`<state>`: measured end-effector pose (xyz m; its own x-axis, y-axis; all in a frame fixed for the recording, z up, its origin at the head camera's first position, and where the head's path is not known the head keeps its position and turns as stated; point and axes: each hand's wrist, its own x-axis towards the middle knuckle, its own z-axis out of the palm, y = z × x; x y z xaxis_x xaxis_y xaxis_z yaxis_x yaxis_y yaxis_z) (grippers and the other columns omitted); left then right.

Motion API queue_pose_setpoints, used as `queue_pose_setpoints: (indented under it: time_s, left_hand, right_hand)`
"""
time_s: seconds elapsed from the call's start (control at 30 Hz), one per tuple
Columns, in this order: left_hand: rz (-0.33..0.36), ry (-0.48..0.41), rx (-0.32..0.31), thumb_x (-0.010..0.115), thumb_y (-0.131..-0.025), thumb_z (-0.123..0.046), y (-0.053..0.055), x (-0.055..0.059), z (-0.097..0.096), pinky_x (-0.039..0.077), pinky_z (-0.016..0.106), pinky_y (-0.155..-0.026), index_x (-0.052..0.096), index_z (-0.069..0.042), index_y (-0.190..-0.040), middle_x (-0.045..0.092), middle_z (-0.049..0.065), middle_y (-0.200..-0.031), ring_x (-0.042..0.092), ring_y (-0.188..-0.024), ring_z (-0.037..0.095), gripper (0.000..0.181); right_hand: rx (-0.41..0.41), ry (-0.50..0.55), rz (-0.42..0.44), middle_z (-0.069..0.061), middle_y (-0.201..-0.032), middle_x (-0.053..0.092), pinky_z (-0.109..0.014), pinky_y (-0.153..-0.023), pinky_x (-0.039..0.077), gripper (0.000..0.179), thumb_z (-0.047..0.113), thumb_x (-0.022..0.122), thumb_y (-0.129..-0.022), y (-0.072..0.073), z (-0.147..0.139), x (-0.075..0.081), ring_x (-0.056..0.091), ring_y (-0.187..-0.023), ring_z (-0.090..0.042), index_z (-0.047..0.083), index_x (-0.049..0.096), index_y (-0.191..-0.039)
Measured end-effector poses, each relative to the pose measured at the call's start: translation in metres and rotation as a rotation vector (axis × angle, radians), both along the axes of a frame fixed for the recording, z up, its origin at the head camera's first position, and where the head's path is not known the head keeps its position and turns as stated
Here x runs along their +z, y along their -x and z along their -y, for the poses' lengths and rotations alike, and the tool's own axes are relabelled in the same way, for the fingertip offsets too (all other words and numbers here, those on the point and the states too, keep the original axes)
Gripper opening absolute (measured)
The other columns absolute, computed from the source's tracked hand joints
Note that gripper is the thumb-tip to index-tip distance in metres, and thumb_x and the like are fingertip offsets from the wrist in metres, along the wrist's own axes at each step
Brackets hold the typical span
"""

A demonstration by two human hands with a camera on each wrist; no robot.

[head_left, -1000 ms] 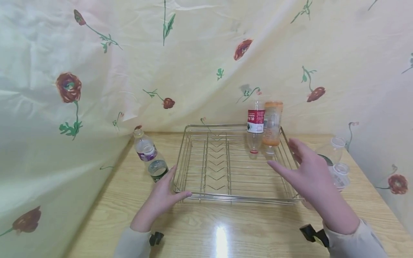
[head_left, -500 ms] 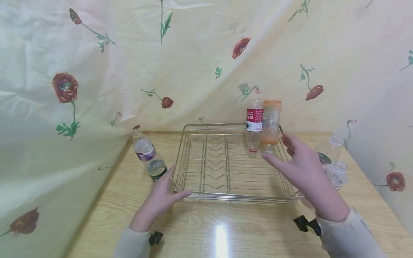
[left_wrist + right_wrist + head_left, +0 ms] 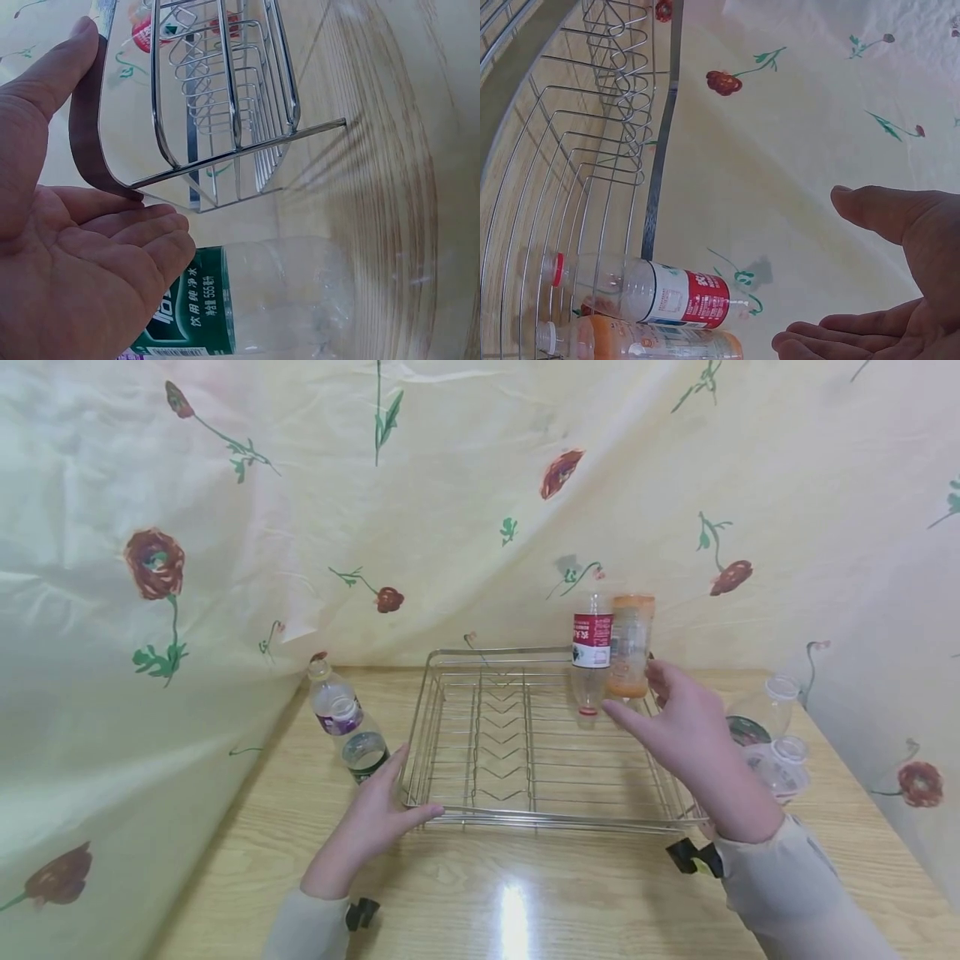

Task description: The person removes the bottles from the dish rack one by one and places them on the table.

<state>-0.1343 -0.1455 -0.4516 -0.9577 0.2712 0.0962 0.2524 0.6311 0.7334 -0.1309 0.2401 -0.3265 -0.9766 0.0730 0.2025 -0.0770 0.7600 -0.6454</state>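
2 upside-down bottles [image 3: 592, 642] are in the rack [image 3: 540, 816]; at least 4 other bottles [image 3: 365, 756] remain beside it. The left hand [image 3: 373, 814] touches the rack with straight fingers; the right hand [image 3: 686, 727], fingers extended, holds nothing.

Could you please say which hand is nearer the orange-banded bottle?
Right: the right hand is beside the orange-banded bottle; the left hand is at the near left corner of the rack.

A pale wood-grained table [image 3: 442, 885] carries a wire rack [image 3: 555, 817] at its centre. Round that rack, a purple-labelled bottle [image 3: 326, 693] stands toward ten o'clock, a green-labelled bottle [image 3: 363, 745] at nine, a clear bottle [image 3: 772, 710] at three, and a second clear bottle [image 3: 784, 768], partly hidden, toward four.
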Motion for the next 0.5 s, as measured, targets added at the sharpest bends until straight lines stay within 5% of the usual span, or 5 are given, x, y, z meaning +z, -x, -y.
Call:
queue_pose_setpoints:
  time_s: [0.3, 0.5]
  left_hand:
    - [-0.034, 0.003, -0.001, 0.085, -0.077, -0.054, 0.000, -0.002, -0.001, 0.030, 0.053, -0.115, 0.026, 0.003, -0.158, 0.030, 0.022, -0.160, 0.058, -0.117, 0.039, 0.116]
    - [-0.025, 0.011, 0.001, 0.084, -0.077, -0.055, 0.000, 0.000, -0.001, 0.029, 0.053, -0.116, 0.024, 0.002, -0.159, 0.030, 0.022, -0.160, 0.046, -0.134, 0.042, 0.116]
  right_hand:
    - [-0.014, -0.033, 0.050, -0.035, -0.145, 0.045, -0.065, -0.100, 0.045, 0.107, 0.066, 0.070, -0.086, 0.017, -0.001, -0.004, 0.048, -0.128, -0.053, -0.012, 0.034, -0.150]
    - [0.005, -0.035, 0.048, -0.038, -0.141, 0.048, -0.063, -0.100, 0.046, 0.103, 0.062, 0.071, -0.088, 0.026, 0.001, 0.000, 0.050, -0.126, -0.052, -0.015, 0.037, -0.147]
